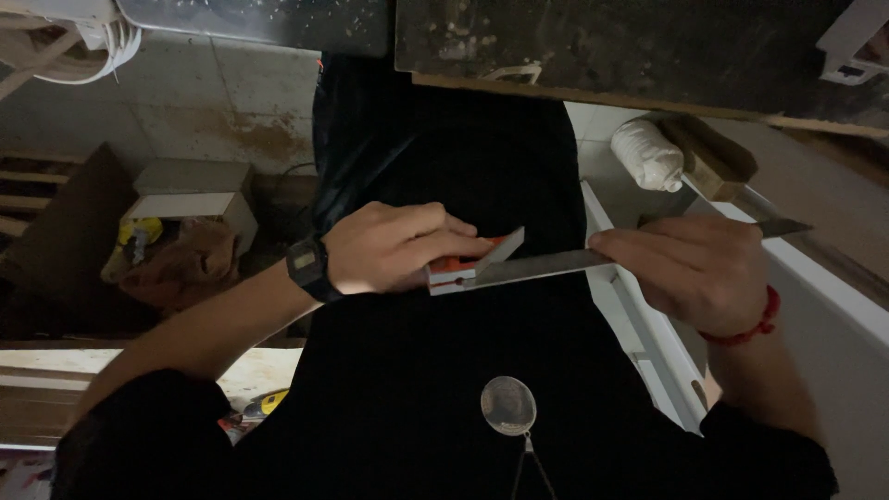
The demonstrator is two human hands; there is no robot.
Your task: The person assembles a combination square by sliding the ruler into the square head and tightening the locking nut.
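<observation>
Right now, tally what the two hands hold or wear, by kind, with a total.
Metal blade with red-and-white stock, held by left hand and right hand: 1
Black wristwatch: 1
Red wrist cord: 1
Total: 3

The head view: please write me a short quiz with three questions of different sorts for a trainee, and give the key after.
1. True or false: the left hand wears a dark wristwatch.
2. Which hand holds the long metal blade of the square by its far part?
A. the left hand
B. the right hand
C. neither hand
3. Fill in: on the right wrist sits a thin ____ bracelet.

Key
1. True. The watch sits on the left wrist.
2. B. The right hand's fingers lie on the blade, while the left hand grips the red and white handle.
3. Red.
</observation>
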